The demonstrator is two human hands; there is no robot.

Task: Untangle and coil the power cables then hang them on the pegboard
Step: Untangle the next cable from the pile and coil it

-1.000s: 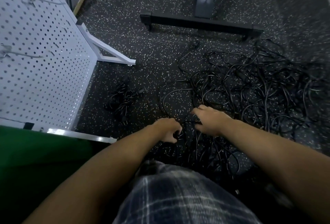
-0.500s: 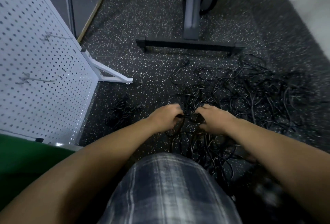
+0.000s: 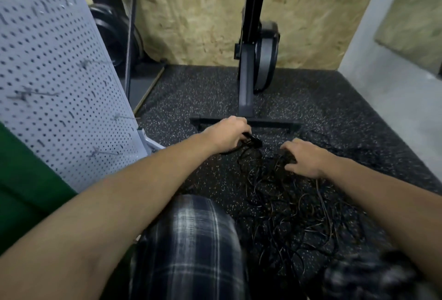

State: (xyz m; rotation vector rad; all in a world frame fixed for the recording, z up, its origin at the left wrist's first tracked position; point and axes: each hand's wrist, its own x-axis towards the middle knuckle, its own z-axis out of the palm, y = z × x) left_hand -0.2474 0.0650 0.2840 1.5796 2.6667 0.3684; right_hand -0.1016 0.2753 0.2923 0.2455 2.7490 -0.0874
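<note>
Left hand [image 3: 227,136]: frame centre, fingers clamped on a black plug [image 3: 253,141].
Right hand [image 3: 305,158]: fingers spread, resting on cables [image 3: 287,209].
Cables: tangled on floor [image 3: 215,94], lower centre-right.
Pegboard [image 3: 59,89]: left edge.

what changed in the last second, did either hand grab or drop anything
The left hand kept its grip on a cable and has moved away from the right hand, drawing a black plug end clear of the tangle. The right hand stays resting on the tangle. Nothing was dropped. The pegboard still holds no cables.
</note>
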